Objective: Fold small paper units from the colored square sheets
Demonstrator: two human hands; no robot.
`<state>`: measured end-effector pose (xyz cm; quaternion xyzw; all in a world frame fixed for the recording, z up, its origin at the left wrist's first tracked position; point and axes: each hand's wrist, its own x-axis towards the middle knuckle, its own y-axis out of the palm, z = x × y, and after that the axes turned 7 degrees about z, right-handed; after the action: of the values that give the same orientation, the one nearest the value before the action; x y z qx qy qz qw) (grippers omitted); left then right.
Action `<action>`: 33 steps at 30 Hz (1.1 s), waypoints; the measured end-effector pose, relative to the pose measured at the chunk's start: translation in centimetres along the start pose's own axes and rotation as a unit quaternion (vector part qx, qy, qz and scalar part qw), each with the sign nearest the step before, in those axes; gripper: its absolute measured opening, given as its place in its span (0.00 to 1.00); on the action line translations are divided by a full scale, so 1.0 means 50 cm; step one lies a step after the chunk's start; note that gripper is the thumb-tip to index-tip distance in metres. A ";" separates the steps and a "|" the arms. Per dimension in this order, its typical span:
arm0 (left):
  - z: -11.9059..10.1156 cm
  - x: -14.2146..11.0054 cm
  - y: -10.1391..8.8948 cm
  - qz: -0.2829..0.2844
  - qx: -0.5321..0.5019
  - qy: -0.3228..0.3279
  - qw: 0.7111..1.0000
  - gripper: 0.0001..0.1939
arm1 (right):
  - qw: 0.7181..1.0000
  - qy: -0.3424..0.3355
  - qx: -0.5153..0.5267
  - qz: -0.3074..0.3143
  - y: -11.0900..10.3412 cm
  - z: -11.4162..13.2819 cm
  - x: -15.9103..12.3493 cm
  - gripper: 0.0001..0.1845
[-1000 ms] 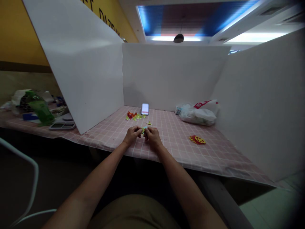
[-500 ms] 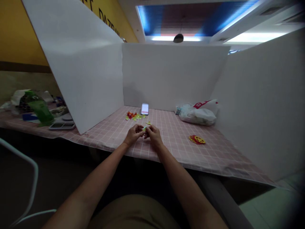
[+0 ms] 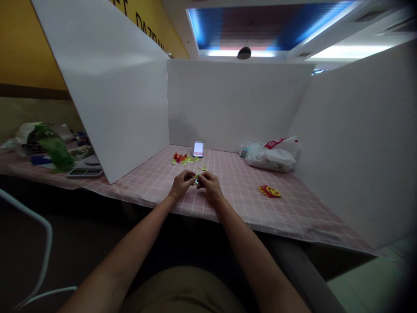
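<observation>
My left hand [image 3: 181, 184] and my right hand [image 3: 210, 184] meet above the near part of the table, both closed with fingertips pinching one small yellow-green paper-like piece [image 3: 197, 175] between them. A bit of blue-green shows just below the fingertips; much of the piece is covered by my fingers. Just beyond my right hand lies a loose yellow-green piece [image 3: 203, 168]. Farther back are several small yellow-green pieces [image 3: 184, 163] beside a little heap of red-orange pieces [image 3: 179, 157].
A lit phone [image 3: 198, 149] stands upright at the back of the checked pink tablecloth [image 3: 241, 200]. Flat red and yellow cut-outs [image 3: 269, 191] lie to the right, with a white plastic bag [image 3: 272, 156] behind. White panels enclose three sides. Beyond the left panel are a green bottle [image 3: 54, 148] and a scale [image 3: 85, 172].
The small piece has turned slightly between my fingertips, and a blue-green bit now shows lower down. Both hands stay almost in place.
</observation>
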<state>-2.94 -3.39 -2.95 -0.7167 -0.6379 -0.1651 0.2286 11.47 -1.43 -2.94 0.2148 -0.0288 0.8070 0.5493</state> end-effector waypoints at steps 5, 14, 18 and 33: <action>0.001 -0.001 0.002 -0.007 0.002 0.004 1.000 0.13 | 1.000 0.004 0.004 0.003 0.001 0.002 -0.001 0.13; -0.006 -0.002 -0.002 -0.020 0.049 -0.007 0.999 0.10 | 1.000 0.005 0.004 0.007 0.001 0.004 -0.001 0.12; 0.000 -0.001 -0.003 -0.026 0.059 -0.010 0.998 0.09 | 1.000 0.001 0.010 0.004 0.001 0.000 0.001 0.16; -0.013 -0.005 -0.003 -0.014 0.094 -0.003 0.995 0.07 | 0.999 -0.013 -0.028 0.021 0.004 0.001 -0.006 0.13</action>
<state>-3.10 -3.93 -2.51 -0.6834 -0.6616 -0.1054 0.2903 11.39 -1.79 -2.99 0.2093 -0.0626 0.8145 0.5374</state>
